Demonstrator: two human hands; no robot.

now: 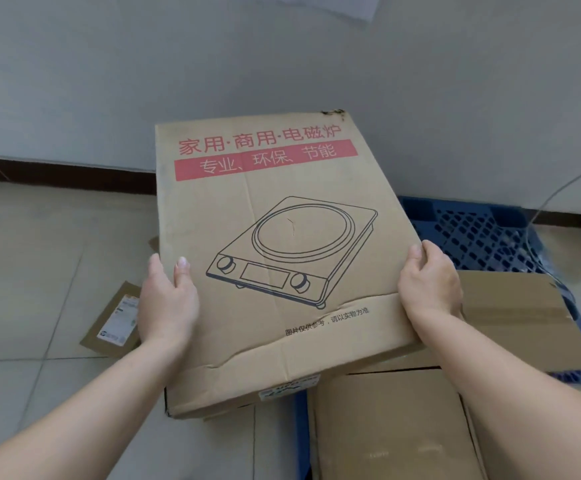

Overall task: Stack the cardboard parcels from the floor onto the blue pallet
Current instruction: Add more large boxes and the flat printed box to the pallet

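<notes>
Two bare hands hold one large cardboard parcel [268,237], printed with a cooktop drawing and red lettering, partly over the floor and partly over the blue pallet [472,233]. The left grip [168,299] clasps its left edge, thumb on top; the right grip [429,282] curls over its right edge. A flat parcel [517,317] and a nearer parcel [393,427] lie on the pallet. Pale floor tiles [40,254] meet a grey wall [282,57] at a dark skirting [57,174]. A small labelled parcel [116,320] lies on the floor at left.
</notes>
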